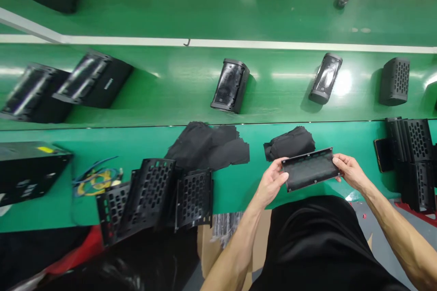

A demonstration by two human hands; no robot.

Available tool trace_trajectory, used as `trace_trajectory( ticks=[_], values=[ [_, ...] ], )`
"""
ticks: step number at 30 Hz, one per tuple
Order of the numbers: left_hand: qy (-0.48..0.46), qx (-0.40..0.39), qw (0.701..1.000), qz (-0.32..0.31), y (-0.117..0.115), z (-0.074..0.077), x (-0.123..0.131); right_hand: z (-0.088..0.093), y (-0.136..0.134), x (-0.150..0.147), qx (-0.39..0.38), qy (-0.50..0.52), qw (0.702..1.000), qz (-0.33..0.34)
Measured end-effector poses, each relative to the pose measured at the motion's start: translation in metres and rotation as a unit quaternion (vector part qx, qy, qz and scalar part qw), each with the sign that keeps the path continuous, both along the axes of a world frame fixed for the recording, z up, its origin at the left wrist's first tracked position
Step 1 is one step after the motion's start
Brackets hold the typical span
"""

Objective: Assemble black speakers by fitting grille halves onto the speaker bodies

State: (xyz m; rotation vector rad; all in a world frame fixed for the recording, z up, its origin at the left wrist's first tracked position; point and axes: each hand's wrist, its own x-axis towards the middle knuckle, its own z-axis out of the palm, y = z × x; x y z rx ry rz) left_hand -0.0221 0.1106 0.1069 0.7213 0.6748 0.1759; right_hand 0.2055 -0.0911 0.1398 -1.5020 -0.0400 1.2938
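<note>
A black rectangular panel (311,171), with a raised rim and small tabs along its edges, is held tilted above the green table. It looks like a speaker grille seen from its inner side, which appears lined in dark material. My left hand (272,181) pinches its left end between thumb and fingers. At the opposite end, my right hand (351,170) grips the right edge. Just behind the panel lies a small pile of black cloth pieces (290,142). A larger spread of black cloth (210,145) lies to the left.
Perforated black grilles (149,191) lean together at the left; more grilles (418,141) are stacked at the right beside a phone (381,154). Black speakers (230,85) stand on the green strip beyond. Coiled cables (96,182) lie near a black box (32,173).
</note>
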Motion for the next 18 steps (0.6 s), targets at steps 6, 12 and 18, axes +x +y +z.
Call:
trace_trajectory(
  ticks=[6, 12, 18],
  values=[
    [-0.042, -0.237, 0.96, -0.14, 0.023, -0.008, 0.031, 0.001, 0.035, 0.011, -0.015, 0.006, 0.991, 0.129],
    [-0.067, -0.391, 0.88, -0.262, 0.023, -0.018, 0.055, -0.027, 0.102, 0.089, -0.081, -0.162, 0.978, 0.104],
    [-0.161, -0.344, 0.919, -0.107, 0.032, -0.01, 0.046, -0.053, 0.184, 0.187, -0.139, -0.359, 0.921, -0.062]
  ],
)
